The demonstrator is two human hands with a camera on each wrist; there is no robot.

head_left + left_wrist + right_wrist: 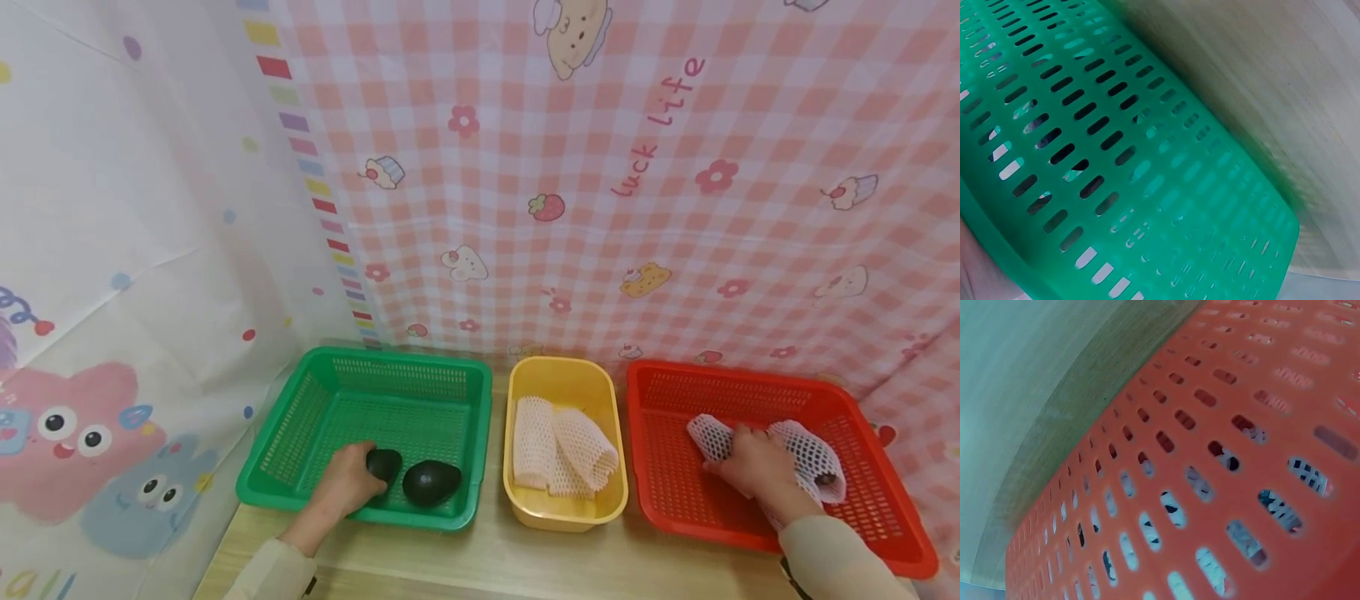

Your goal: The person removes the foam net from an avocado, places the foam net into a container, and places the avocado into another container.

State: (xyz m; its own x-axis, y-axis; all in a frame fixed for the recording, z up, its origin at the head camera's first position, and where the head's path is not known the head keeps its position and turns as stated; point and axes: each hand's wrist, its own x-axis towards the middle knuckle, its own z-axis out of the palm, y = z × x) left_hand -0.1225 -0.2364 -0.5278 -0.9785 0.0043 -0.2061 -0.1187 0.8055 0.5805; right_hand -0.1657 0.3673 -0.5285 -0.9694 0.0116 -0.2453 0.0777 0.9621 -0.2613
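In the green basket [405, 358], my left hand [347, 482] grips a dark avocado [386, 463] near the front side. A second avocado [432, 483] lies just right of it. My right hand [757, 467] is inside the red basket [645, 375], its fingers around an avocado in a white foam net sleeve [709, 437]. Another netted avocado [813, 450] lies to the right of that hand, dark fruit showing through the mesh. Both wrist views mostly show slotted basket walls, green [1147, 187] and red [1166, 475], which hide the fingers.
Between the two baskets stands a yellow bin [566, 508] with several pale foam net sleeves [534, 442] in it. All three containers are on a wooden table [420, 558]. A pink checked cloth [510, 167] hangs behind, with a white printed one [172, 208] at the left.
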